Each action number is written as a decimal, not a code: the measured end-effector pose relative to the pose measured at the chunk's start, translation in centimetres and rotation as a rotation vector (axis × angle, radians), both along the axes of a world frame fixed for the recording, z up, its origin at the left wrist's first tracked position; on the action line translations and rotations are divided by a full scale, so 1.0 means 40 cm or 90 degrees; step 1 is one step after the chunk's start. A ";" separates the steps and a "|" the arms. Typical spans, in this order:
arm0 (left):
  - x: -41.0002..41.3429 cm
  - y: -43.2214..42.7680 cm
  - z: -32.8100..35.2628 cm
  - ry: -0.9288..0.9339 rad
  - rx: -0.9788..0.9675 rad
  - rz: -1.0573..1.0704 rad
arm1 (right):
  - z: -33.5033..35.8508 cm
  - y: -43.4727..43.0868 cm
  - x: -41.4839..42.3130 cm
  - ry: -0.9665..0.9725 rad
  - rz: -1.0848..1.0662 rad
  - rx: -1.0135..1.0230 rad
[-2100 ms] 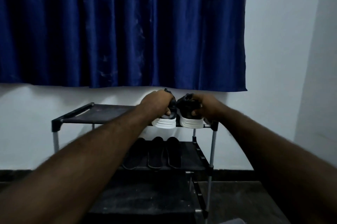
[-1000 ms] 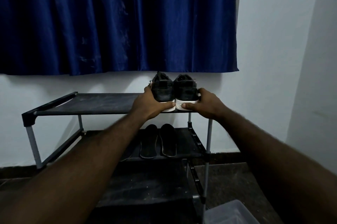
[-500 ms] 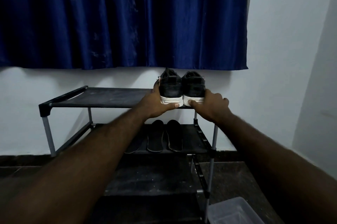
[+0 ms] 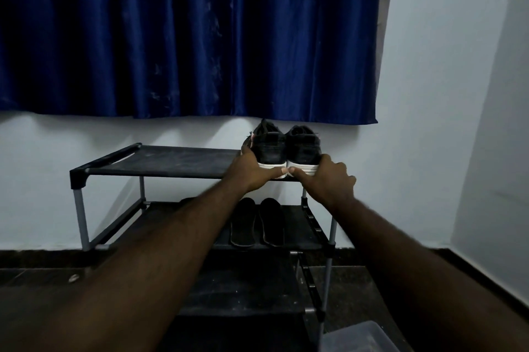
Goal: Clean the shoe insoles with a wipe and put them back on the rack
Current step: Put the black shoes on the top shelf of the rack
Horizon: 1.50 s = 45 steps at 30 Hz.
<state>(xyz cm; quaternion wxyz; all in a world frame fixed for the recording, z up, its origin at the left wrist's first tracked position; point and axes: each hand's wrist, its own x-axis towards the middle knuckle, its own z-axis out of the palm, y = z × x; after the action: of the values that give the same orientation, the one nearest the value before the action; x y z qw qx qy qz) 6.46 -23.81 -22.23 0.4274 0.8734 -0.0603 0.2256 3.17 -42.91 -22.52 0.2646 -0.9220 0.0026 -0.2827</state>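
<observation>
Shoes (image 4: 270,148) are sitting on the rack (image 4: 160,159), heels facing frame bottom, fingers of left hand (image 4: 252,172) and right hand (image 4: 330,178) clamping them. Below, insoles (image 4: 243,222) are lying long-axis up-frame.

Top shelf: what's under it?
Two insoles lie side by side on the middle shelf. The left forearm covers the shelf space to their left.

At center frame, 2 black shoes (image 4: 269,145) top 1 rack (image 4: 160,161) of 3 shelves, with 2 insoles (image 4: 243,222) in view below, 1 left hand (image 4: 252,174), 1 right hand (image 4: 329,179), 1 blue curtain (image 4: 171,36) upper left, and 1 clear box (image 4: 357,337) lower right.
</observation>
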 end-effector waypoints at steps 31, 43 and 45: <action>-0.391 0.292 -0.242 -0.053 0.278 0.033 | -0.286 0.399 -0.230 -0.037 0.311 -0.033; -0.809 0.916 -0.676 0.397 0.178 0.280 | -0.646 1.031 -0.497 0.361 0.756 -0.238; -0.873 1.010 -0.728 0.452 0.197 0.356 | -0.710 1.106 -0.533 0.380 0.788 -0.270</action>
<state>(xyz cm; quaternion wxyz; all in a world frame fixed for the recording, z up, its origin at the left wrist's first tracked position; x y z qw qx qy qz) -28.45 16.60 -51.34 0.2098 0.9325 0.2940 0.0077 -18.16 1.34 -50.93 0.1797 -0.8241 -0.5029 0.1887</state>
